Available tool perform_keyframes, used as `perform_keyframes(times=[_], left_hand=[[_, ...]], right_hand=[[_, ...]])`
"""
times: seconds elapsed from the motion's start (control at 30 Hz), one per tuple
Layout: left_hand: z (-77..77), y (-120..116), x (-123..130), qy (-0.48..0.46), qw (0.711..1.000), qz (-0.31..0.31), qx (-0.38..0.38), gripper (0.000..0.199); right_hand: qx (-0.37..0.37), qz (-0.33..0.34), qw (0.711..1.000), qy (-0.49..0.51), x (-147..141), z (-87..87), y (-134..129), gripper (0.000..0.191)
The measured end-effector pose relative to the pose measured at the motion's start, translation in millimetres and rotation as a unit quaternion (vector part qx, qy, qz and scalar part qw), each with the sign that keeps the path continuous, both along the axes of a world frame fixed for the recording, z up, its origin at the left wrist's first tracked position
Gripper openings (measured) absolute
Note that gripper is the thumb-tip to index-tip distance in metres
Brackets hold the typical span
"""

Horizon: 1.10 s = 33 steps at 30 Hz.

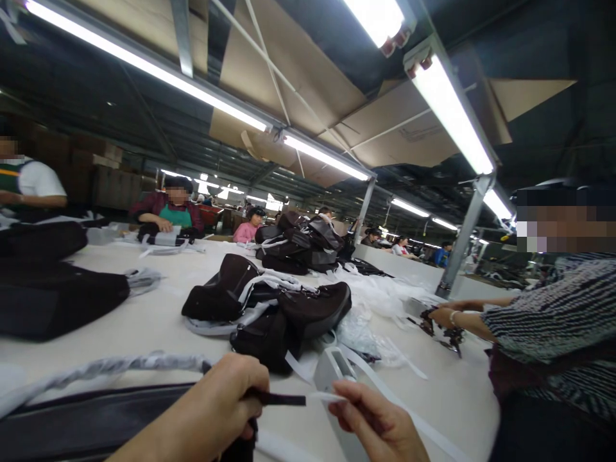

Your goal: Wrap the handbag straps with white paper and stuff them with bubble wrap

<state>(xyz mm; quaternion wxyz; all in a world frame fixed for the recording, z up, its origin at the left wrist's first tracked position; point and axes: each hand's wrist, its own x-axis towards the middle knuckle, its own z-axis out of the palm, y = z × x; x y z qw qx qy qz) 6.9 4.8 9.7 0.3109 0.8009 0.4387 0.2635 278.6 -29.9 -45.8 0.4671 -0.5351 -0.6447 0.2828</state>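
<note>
My left hand [235, 394] is closed around a narrow dark strap [291, 400], whose flat end sticks out to the right. Between thumb and fingers of my right hand [378, 423] is a thin white strip [320, 397], which reaches toward the strap's end. Whether the two touch is hard to tell. Below my left forearm lies a dark bag [96, 420], with its handle [120, 367] wrapped in pale tissue or plastic. A light grey box-like holder [332, 369] stands just behind my right hand, partly covered by it. A long white band [404, 410] runs past it.
Dark bags [289, 308] with pale wrapping lie mid-table, and a pile of them [303, 240] rises farther back. More dark bags [58, 298] lie left. Clear plastic [366, 327] is crumpled to the right. A co-worker [553, 321] handles small dark items [443, 330] at the right edge.
</note>
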Motion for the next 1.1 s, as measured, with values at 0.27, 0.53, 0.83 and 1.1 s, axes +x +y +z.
perform_keyframes(times=[0.27, 0.53, 0.83, 1.1], left_hand=[[14.9, 0.7, -2.7, -0.116, 0.976, -0.107, -0.147, 0.016], [16.2, 4.0, 3.0, -0.152, 0.965, -0.091, -0.192, 0.016], [25.8, 9.2, 1.9, -0.169, 0.939, -0.044, -0.296, 0.026], [20.9, 3.5, 10.8, -0.171, 0.940, 0.000, -0.294, 0.027]], right_hand=[[0.018, -0.014, 0.997, -0.072, -17.0, 9.1, -0.4, 0.041], [-0.008, -0.048, 0.999, 0.011, -21.3, 10.7, -1.7, 0.054], [-0.046, -0.004, 0.999, -0.006, -9.4, 7.7, 4.0, 0.057], [-0.045, 0.108, 0.993, 0.023, -3.1, 17.4, 0.8, 0.057]])
